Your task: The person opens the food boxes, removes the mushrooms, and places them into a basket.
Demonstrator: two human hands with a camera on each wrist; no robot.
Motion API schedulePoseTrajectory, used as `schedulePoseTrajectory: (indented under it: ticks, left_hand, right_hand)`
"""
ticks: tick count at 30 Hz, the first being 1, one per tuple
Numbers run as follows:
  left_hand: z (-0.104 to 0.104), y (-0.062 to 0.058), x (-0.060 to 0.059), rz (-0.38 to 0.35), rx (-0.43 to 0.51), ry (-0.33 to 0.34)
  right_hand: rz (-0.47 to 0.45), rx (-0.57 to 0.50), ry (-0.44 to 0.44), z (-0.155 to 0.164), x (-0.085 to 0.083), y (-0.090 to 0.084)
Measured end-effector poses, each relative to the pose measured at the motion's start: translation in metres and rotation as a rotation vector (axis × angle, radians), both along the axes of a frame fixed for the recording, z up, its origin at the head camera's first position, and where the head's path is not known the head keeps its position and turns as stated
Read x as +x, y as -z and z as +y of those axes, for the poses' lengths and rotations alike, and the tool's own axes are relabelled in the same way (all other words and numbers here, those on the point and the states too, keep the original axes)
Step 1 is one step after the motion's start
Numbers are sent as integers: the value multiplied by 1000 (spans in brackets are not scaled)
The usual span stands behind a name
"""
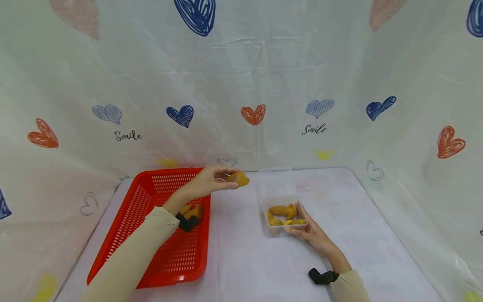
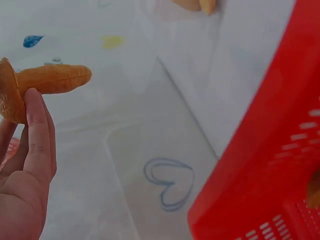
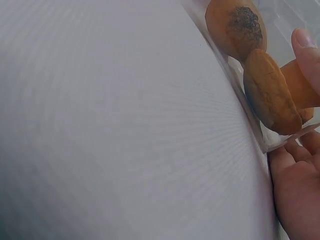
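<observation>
My left hand pinches a yellow-brown mushroom in the air, past the right rim of the red basket. In the left wrist view that mushroom shows its cap and its long stem, the fingers against it. My right hand grips the right side of a clear plastic box on the table. Several mushrooms lie inside this box. The right wrist view shows the thumb at the box's edge, close to a mushroom.
The red perforated basket stands on the left of the white table, with mushrooms inside, partly hidden by the left wrist. The box's clear lid is raised at its back. A curtain printed with hearts surrounds the table.
</observation>
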State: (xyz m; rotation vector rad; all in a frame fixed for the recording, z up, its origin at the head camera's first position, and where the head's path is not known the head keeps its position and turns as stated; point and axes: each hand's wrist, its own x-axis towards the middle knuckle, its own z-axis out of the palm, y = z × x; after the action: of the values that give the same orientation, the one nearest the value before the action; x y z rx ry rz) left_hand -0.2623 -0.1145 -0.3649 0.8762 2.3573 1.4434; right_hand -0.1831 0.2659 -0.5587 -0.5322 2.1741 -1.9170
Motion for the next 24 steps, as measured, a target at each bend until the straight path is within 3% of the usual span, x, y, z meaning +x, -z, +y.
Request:
schedulePoseTrajectory:
  ticks: [7, 16, 24]
  left_hand:
    - [-44, -10, 8, -14, -35, -114]
    - [-99, 2, 17, -5, -148, -258]
    - [-134, 14, 26, 10, -204, -296]
  right_hand:
    - [-12, -19, 6, 0, 1, -1]
    - [-3, -24, -8, 0, 2, -1]
    - [-24, -29, -7, 0, 2, -1]
